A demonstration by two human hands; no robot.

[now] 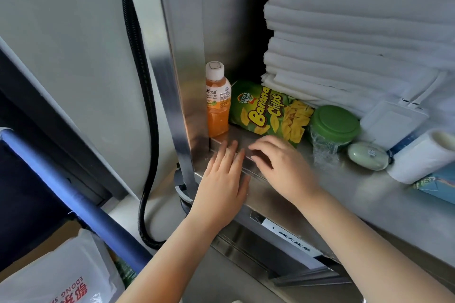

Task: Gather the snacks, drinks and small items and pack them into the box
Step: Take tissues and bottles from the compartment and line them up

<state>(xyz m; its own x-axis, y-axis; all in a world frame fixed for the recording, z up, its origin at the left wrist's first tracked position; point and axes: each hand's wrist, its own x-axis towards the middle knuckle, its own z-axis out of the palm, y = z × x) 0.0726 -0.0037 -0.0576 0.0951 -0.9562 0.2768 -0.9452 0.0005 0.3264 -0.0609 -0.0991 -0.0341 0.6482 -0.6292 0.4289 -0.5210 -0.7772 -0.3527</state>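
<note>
Towels: tall stack of folded white cloth [357, 32] at the back right, looming over the goods.
Shelf: brushed steel ledge [344, 179] with a raised front lip; everything left to pack sits on it.
Box: brown cardboard carton [66, 231], low on my left and well apart from the shelf; a clear printed plastic bag [61, 273] lies in it.
Chips: green foil banana-chip bag [268, 110], lying flat just beside the bottle.
Left hand [221, 179]: my fingers are straight and flat on the lip, holding nothing.
Right hand [283, 165]: my fingers are loosely bent over the lip, just short of the chips, empty.
Jar: clear tub with a round green lid [333, 125], next to the chips.
Bottle: orange juice drink with a white cap [218, 106], upright in the corner against the steel post [187, 81].
Soap: pale green oval bar [368, 156], near the jar.
Progress: early, I judge; no shelf item is packed yet.
Room: the post hems in the bottle and the towels crowd from above; the way out is toward me, over the lip.
</note>
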